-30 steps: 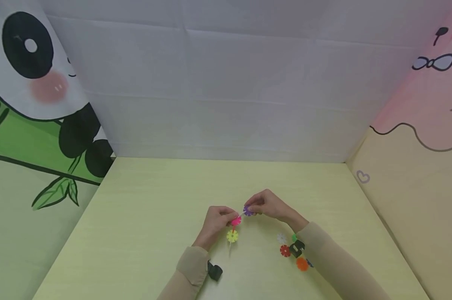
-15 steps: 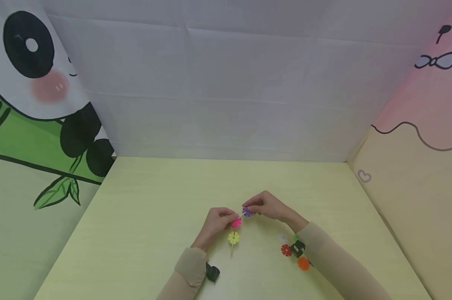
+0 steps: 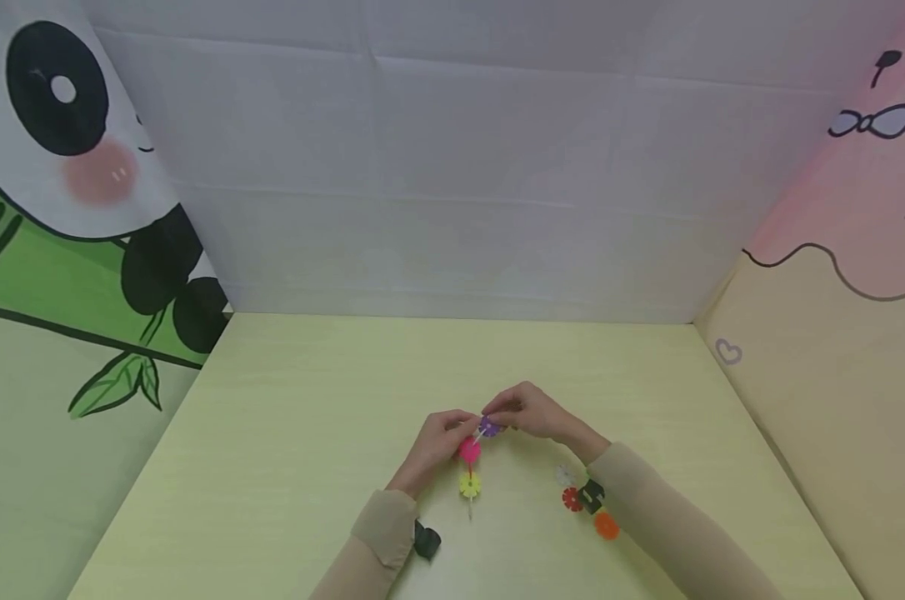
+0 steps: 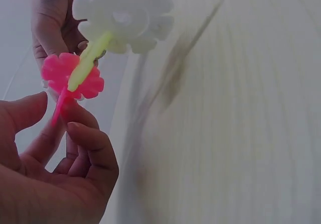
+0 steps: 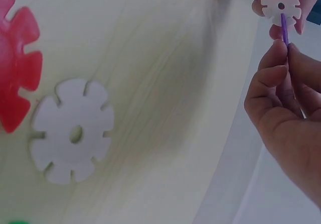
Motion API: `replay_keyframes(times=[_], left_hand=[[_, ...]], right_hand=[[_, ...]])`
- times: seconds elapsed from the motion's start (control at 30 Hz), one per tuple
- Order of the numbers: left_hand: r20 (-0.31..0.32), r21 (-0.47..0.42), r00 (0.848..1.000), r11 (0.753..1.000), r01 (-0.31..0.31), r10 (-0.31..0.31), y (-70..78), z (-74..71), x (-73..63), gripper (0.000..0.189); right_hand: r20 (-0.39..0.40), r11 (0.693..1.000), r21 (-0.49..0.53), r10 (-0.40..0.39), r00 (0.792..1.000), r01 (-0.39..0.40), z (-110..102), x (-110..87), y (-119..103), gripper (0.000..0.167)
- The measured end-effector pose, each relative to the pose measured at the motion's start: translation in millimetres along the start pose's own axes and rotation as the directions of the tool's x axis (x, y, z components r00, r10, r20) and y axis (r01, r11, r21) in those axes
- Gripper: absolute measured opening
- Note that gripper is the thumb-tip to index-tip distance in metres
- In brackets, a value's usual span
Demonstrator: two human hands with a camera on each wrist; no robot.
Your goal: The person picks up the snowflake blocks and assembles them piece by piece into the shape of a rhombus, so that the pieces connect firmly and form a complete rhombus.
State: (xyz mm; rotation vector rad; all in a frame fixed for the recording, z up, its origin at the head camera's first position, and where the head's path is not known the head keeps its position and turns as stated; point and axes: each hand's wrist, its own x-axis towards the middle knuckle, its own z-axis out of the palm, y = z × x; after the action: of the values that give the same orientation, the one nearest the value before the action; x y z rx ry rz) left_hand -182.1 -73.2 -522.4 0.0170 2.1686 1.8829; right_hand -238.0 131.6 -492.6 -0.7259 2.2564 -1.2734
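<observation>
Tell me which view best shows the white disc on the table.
The right wrist view: the white disc appears large and whole, notches clear. The head view shows it small; in the left wrist view I cannot identify it.

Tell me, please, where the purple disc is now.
In the head view, the purple disc is just right of centre, pinched by the right hand, above and right of the pink disc.

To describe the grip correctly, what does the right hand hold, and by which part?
The right hand pinches the purple disc by its rim, opposite the joined white disc.
</observation>
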Motion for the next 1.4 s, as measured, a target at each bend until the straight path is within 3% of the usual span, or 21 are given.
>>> replay_keyframes(times=[0.4,0.6,0.87,1.13,1.3,1.4], left_hand=[[0.008,0.022,1.000,1.000,-0.002,0.002,-3.1,3.0,4.5,0.023],[-0.022,0.052,0.999,0.998,0.026,-0.025,-3.6,0.8,4.5,0.022],[-0.047,0.054,0.997,0.997,0.056,-0.054,-3.0,-0.7,4.2,0.020],[-0.047,0.034,0.997,0.997,0.062,-0.060,-0.3,-3.1,1.9,0.020],[-0.044,0.008,0.998,0.999,0.047,-0.046,1.1,-3.9,-0.8,0.021],[-0.042,0.007,0.998,0.999,0.044,-0.043,2.7,-4.4,-2.5,0.021]], right_hand=[[-0.018,1.000,0.001,-0.003,1.000,0.003,3,-1.5,-3,0.013],[-0.034,0.990,-0.137,0.018,0.999,-0.023,-8,-14.0,-3,0.014],[0.044,0.947,-0.309,0.101,0.994,-0.083,-27,-43.6,3,0.014],[0.009,0.917,-0.396,0.066,0.998,-0.057,-43,-66.0,24,0.013],[-0.055,0.890,-0.433,0.134,0.989,-0.145,-53,-81.7,32,0.016],[-0.111,0.858,-0.452,0.216,0.970,-0.243,-59,-91.7,35,0.019]])
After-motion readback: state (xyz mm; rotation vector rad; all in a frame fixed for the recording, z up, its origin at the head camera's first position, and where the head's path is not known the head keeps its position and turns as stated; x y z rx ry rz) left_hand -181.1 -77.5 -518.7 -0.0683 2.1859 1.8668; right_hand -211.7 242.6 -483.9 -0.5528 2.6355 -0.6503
